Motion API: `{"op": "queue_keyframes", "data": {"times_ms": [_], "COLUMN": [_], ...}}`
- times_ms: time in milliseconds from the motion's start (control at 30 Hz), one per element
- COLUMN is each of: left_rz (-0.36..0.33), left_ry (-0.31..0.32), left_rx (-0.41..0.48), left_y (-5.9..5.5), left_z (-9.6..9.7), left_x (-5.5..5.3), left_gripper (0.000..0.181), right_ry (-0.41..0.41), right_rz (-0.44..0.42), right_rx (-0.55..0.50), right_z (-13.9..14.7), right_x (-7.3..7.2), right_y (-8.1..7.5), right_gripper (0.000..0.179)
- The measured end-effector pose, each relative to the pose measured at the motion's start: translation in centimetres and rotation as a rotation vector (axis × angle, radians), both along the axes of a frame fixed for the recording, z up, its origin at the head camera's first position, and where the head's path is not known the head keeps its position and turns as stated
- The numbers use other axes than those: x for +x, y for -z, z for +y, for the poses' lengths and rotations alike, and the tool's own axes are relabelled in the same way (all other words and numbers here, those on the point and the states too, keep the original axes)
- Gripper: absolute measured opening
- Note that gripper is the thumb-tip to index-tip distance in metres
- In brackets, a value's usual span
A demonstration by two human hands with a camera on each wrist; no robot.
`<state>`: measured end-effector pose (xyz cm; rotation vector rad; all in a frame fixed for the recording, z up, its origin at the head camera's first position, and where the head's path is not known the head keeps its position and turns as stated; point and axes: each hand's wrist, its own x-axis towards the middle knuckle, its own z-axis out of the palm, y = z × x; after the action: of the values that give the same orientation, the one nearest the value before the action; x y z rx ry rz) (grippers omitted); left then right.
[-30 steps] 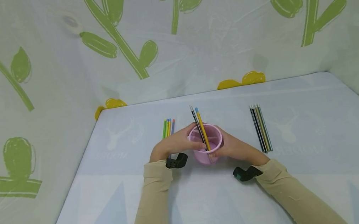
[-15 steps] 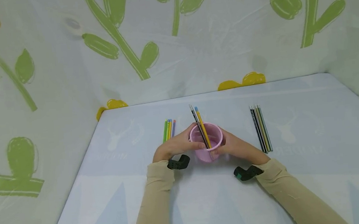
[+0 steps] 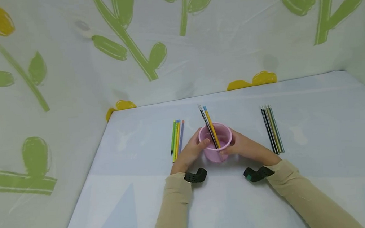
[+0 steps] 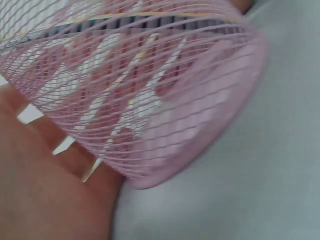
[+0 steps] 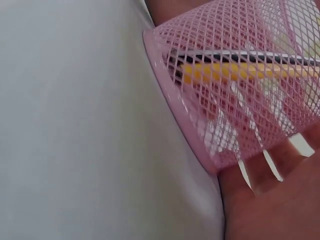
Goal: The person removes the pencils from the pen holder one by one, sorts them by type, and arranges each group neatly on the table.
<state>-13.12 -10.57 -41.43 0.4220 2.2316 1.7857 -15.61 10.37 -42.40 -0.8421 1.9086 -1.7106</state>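
Observation:
A pink mesh pen holder (image 3: 217, 156) stands between both hands at the middle of the table, its mouth facing up. Two pencils lean inside it: a black-and-white one (image 3: 204, 118) and a yellow one with a blue end (image 3: 208, 118). My left hand (image 3: 191, 151) holds the holder's left side, thumb near the rim. On the opposite side my right hand (image 3: 248, 147) grips it, thumb at the front. Through the mesh in the right wrist view, the yellow pencil (image 5: 220, 71) and the darker pencil (image 5: 270, 58) reach down near the base. Fingers behind the holder show only through the mesh.
Left of the holder lie several bright pencils (image 3: 177, 139) in green, yellow and purple-blue. Several dark and metallic pencils (image 3: 272, 129) lie side by side at the right. The pale table (image 3: 320, 123) meets a leaf-patterned cloth (image 3: 229, 48) at the back.
My left wrist has swung rightward and nearer to me, uncovering more of the bright pencils. The holder has barely moved, still held by both hands. The head view has shifted slightly.

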Motion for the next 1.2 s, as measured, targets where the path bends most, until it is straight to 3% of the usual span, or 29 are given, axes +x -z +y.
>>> {"op": "queue_keyframes", "data": {"times_ms": [200, 333, 433, 600, 733, 867, 1000, 1200], "left_rz": [0.057, 0.013, -0.019, -0.009, 0.0, 0.03, 0.047, 0.014], "left_ry": [-0.049, -0.077, -0.088, -0.082, -0.076, -0.05, 0.003, 0.039], "left_rx": [-0.026, -0.038, -0.043, -0.043, -0.022, 0.002, 0.029, 0.0], "left_y": [0.6, 0.7, 0.8, 0.7, 0.5, 0.6, 0.6, 0.2], "left_z": [0.3, 0.0, -0.3, -0.5, -0.4, -0.4, -0.3, -0.1], "left_x": [0.1, 0.4, 0.7, 0.6, 0.6, 0.4, 0.3, 0.1], "left_gripper": [0.058, 0.044, 0.043, 0.043, 0.042, 0.053, 0.078, 0.086], "right_ry": [0.0, -0.006, 0.039, 0.13, 0.115, 0.104, 0.154, 0.19], "right_rz": [-0.026, -0.067, -0.075, -0.07, -0.067, -0.024, 0.042, 0.127], "right_rx": [0.072, 0.058, 0.04, -0.107, -0.24, -0.273, -0.196, -0.045], "right_z": [1.5, 2.2, 2.3, 2.2, 1.7, 1.1, 0.5, -0.4], "right_x": [-0.2, -0.2, -0.2, 0.0, 0.4, 0.9, 1.2, 1.4], "right_y": [-0.4, -0.5, -0.6, -1.5, -2.9, -4.0, -4.5, -4.3], "right_gripper": [0.069, 0.058, 0.049, 0.04, 0.04, 0.039, 0.037, 0.043]}}
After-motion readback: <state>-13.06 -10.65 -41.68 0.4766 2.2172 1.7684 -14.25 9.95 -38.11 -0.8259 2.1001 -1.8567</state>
